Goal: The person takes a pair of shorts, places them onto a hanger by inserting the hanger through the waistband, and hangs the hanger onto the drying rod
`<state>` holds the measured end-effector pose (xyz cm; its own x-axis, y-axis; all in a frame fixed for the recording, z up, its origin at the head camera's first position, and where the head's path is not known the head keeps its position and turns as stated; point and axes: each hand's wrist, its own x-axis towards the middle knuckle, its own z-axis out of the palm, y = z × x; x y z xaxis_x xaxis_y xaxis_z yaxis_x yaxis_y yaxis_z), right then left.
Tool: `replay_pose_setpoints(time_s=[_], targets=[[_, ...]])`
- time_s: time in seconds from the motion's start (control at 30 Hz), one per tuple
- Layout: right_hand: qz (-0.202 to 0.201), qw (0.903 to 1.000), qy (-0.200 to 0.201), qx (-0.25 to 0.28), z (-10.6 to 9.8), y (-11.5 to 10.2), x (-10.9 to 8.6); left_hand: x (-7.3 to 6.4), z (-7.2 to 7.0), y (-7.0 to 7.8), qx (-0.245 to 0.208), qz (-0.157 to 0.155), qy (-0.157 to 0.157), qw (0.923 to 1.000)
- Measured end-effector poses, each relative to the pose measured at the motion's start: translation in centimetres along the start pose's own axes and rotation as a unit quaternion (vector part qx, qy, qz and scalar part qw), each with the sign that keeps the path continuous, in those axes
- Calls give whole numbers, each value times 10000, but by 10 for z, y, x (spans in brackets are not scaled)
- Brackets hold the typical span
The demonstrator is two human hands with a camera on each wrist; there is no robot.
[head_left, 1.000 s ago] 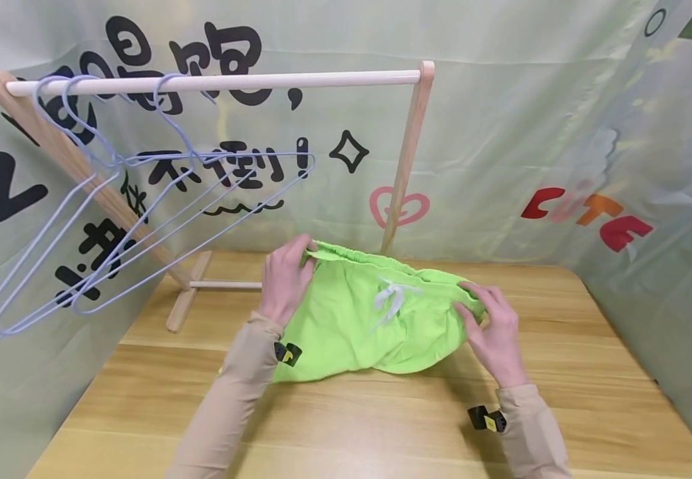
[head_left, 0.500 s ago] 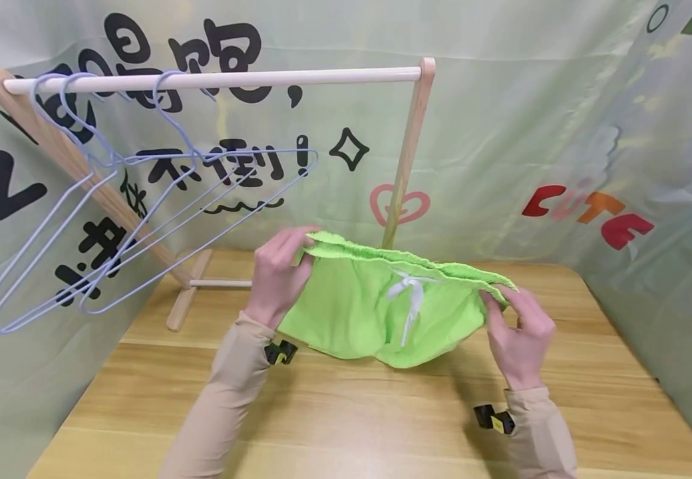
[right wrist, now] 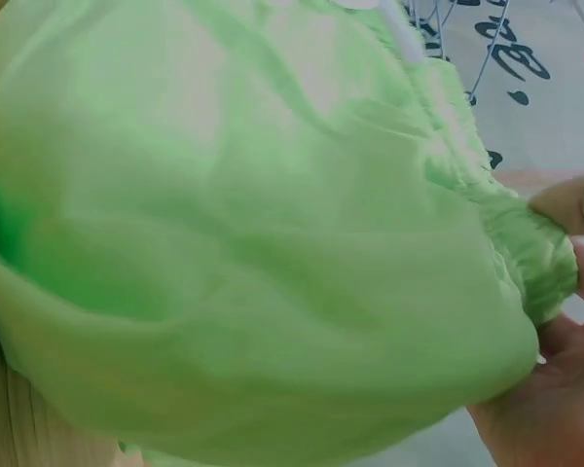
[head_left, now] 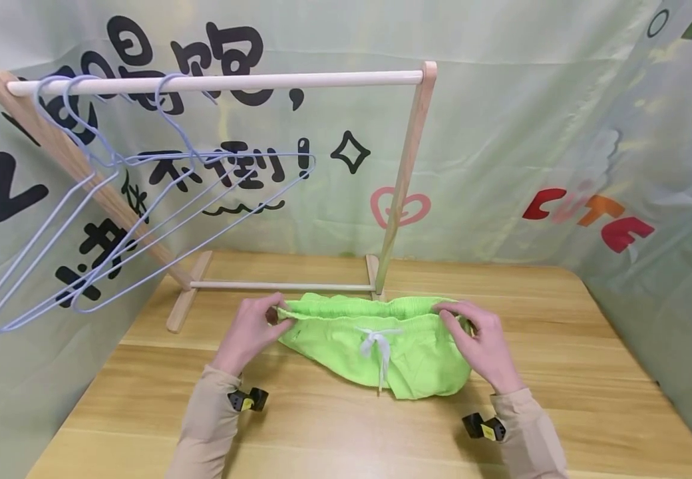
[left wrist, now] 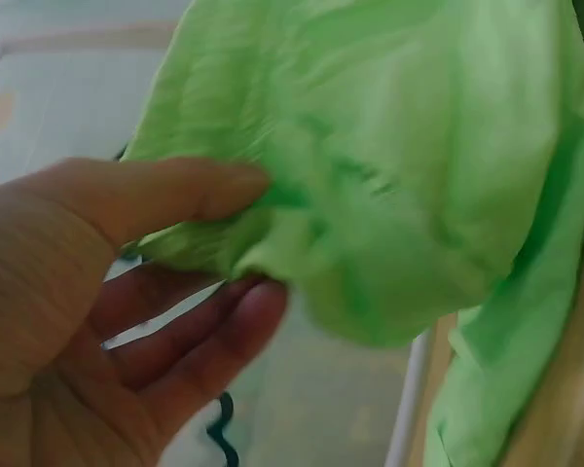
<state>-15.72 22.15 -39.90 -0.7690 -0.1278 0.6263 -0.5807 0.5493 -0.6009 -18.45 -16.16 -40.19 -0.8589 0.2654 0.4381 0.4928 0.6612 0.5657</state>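
Observation:
Bright green shorts [head_left: 334,339] with an elastic waistband and a white drawstring bow [head_left: 377,344] hang between both hands, low over the wooden table. My left hand [head_left: 254,330] pinches the waistband's left end between thumb and fingers; the left wrist view shows the left hand [left wrist: 127,282] with the cloth between thumb and fingertips. At the other end, my right hand [head_left: 482,339] pinches the waistband too, and the right wrist view shows the right hand [right wrist: 565,321] gripping its gathered edge [right wrist: 530,258]. The waist opening gapes slightly upward. Whether the lower cloth touches the table is unclear.
A wooden clothes rack [head_left: 406,179] stands behind the shorts, its white top bar [head_left: 322,80] carrying several lilac wire hangers [head_left: 160,216] at the left. The wooden table [head_left: 334,439] extends in front. Printed fabric walls [head_left: 502,133] enclose the back and sides.
The shorts rise slightly and stretch rightward, then come down toward the table and nearer me. Both hands keep their hold on the waistband, and the rack's lower bar comes into view.

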Motion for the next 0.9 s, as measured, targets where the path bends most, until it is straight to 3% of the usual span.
replay_pose_setpoints(time_s=[0.2,0.4,0.5,0.6,0.67,0.73,0.83,0.9], targets=[[-109,9987,-231,431,0,-5,0,-7,-7,-8,-379,-339,-764,9958],[-276,9954,-477,787,-2,-9,0,-9,-8,-12,-173,-600,-1549,9860],[-399,9945,-580,779,-2,-9,0,-11,-7,-13,-162,-545,-1769,9826],[-482,9938,-683,731,-1,-8,-1,-12,-9,-12,-242,-418,-1796,9826],[-526,9927,-795,739,-1,-8,-1,-13,-11,-8,-279,-328,-1668,9851],[-540,9912,-893,813,-1,-7,-1,-13,-15,-3,-284,-166,-1308,9909],[-522,9894,-994,923,-3,-6,-2,-11,-22,9,-208,323,-205,9991],[-515,9895,-979,931,-3,-5,-2,-8,-28,18,-208,785,791,9936]])
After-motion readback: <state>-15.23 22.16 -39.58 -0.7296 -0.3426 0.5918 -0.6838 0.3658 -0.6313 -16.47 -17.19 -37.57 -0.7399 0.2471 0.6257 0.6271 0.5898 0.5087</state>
